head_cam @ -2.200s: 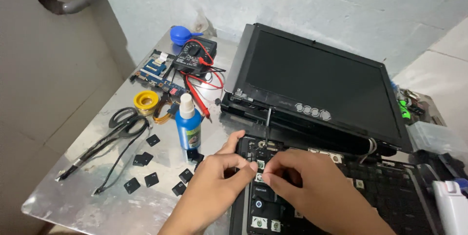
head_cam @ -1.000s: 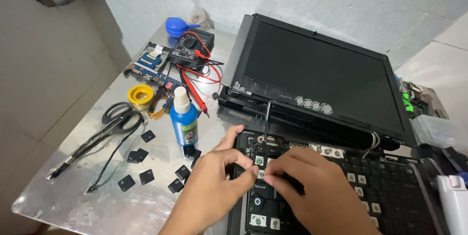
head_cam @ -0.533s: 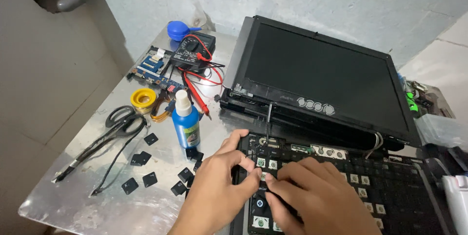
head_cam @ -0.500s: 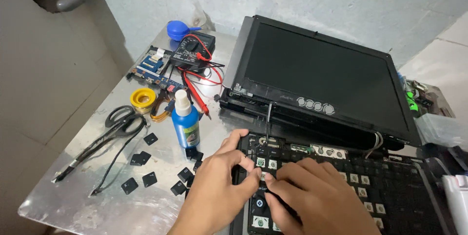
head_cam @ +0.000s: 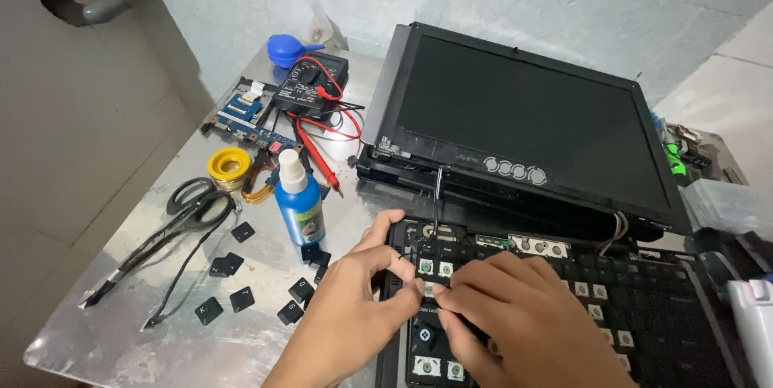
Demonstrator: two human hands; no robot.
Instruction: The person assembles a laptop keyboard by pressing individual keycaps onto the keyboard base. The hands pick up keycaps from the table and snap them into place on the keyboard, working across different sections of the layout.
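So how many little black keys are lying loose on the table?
About 9. One sits by the scissors, two touch at, two lie nearest the table edge, two at, and two or so by the blue bottle. The left hand may hide more.

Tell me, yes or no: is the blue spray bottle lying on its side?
No, the blue spray bottle stands upright on the metal table, white nozzle on top.

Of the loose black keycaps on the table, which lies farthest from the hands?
The keycap at the bottom left, beside the thin black cable; the rest sit closer to the keyboard.
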